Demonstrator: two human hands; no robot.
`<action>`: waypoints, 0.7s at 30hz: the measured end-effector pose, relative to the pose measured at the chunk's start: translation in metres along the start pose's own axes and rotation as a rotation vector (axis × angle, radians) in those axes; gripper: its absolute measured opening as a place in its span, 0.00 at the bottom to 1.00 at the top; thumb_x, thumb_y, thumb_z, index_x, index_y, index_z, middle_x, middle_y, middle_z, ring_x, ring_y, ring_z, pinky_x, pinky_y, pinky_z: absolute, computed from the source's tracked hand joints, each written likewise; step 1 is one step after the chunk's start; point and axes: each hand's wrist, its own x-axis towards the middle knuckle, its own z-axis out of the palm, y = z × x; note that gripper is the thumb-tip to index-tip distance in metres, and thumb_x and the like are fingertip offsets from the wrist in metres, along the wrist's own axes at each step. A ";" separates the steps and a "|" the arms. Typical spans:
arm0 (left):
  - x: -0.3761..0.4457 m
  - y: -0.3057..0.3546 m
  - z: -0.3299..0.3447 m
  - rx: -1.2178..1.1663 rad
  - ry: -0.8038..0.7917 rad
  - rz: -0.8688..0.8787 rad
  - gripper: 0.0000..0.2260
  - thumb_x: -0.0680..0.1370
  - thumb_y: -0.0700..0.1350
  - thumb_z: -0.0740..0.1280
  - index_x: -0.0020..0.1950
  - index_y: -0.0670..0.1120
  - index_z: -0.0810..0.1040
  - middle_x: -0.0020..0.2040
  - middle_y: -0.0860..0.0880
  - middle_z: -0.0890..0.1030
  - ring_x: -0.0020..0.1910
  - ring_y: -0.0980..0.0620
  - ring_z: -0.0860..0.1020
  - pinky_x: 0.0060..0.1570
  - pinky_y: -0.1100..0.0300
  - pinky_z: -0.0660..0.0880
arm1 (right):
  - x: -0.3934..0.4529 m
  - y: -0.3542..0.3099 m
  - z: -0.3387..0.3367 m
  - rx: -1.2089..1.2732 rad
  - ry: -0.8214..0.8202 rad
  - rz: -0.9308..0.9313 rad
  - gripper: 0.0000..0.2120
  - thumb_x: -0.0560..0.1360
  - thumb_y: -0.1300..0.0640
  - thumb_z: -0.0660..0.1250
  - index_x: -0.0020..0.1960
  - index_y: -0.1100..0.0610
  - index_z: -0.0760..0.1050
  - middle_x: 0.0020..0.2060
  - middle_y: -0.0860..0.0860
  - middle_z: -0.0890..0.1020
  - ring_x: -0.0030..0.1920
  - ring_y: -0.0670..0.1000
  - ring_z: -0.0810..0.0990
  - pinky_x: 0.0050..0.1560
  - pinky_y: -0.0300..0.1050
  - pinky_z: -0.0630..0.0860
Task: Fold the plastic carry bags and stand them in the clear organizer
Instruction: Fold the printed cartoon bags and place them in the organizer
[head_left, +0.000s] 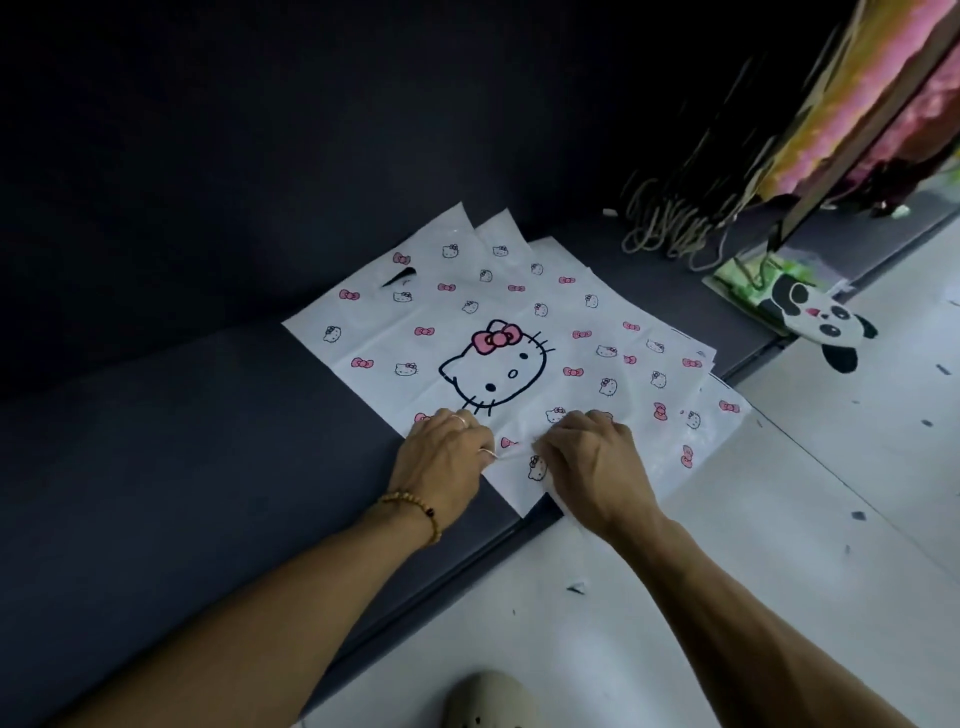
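A stack of white plastic carry bags (467, 322), printed with a cartoon cat face and pink bows, lies flat on a dark cushioned surface (182, 467). My left hand (441, 457), with rings and a bead bracelet, pinches the near edge of the top bag. My right hand (592, 457) grips the same near edge just to the right, fingers curled into the plastic. The plastic between both hands is slightly lifted and wrinkled. No clear organizer is in view.
The dark surface ends at an edge beside a white tiled floor (779, 519). A panda-print bag (810, 317) lies at the right, with hanging bags and cord handles (675, 228) behind it. A light shoe (488, 701) shows at the bottom.
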 end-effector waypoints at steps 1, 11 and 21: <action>-0.007 -0.004 -0.008 -0.022 -0.010 -0.024 0.04 0.79 0.47 0.63 0.47 0.50 0.76 0.46 0.54 0.76 0.49 0.53 0.72 0.44 0.63 0.64 | -0.004 -0.010 -0.003 0.048 0.021 -0.031 0.16 0.81 0.50 0.56 0.47 0.56 0.79 0.47 0.49 0.80 0.48 0.53 0.75 0.52 0.49 0.69; -0.159 -0.091 -0.137 -0.299 -0.211 -0.338 0.05 0.81 0.47 0.59 0.47 0.55 0.71 0.53 0.64 0.79 0.47 0.56 0.77 0.47 0.58 0.74 | -0.039 -0.122 -0.003 -0.013 -0.378 -0.323 0.31 0.74 0.47 0.67 0.73 0.50 0.61 0.69 0.50 0.72 0.69 0.52 0.68 0.72 0.52 0.59; -0.282 -0.144 -0.186 -0.768 0.031 -0.853 0.11 0.79 0.40 0.64 0.36 0.42 0.76 0.36 0.48 0.78 0.43 0.47 0.75 0.50 0.54 0.68 | -0.041 -0.190 -0.011 0.572 -0.376 0.067 0.10 0.74 0.58 0.68 0.35 0.58 0.74 0.29 0.46 0.75 0.31 0.44 0.73 0.32 0.37 0.69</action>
